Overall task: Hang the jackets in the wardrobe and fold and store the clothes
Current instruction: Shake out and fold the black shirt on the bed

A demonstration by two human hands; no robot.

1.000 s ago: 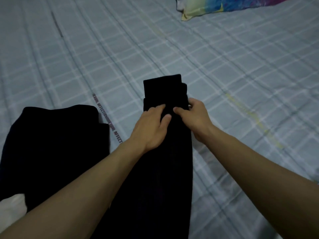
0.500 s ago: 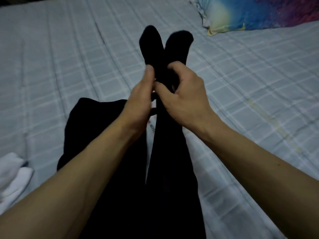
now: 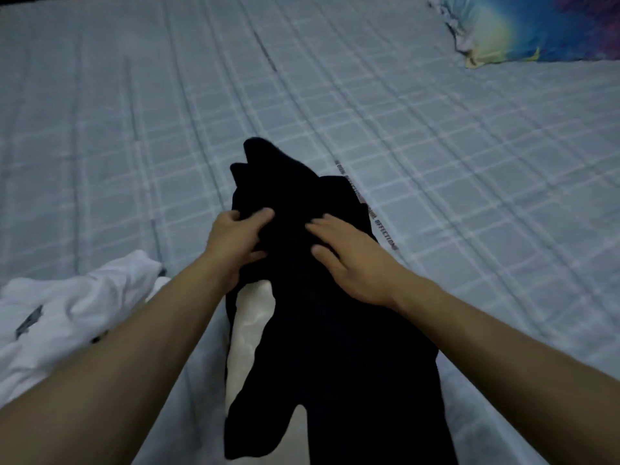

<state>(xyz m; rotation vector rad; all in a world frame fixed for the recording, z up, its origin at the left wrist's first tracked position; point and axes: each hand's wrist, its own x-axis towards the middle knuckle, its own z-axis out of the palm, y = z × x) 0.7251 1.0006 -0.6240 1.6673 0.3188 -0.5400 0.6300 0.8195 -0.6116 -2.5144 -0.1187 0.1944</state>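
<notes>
The black fabric garment [image 3: 322,297], raised upright half a second ago, now lies on the pale checked bedsheet [image 3: 469,196]; left hand [image 3: 235,243] pinches its edge, right hand [image 3: 349,260] presses it flat with spread fingers, suggesting folding continues.

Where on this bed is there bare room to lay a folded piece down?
Free: the checked sheet beyond the black garment, left of the colourful pillow, and right of the right hand. Crowded: near left, where white clothes lie by the left hand.
</notes>
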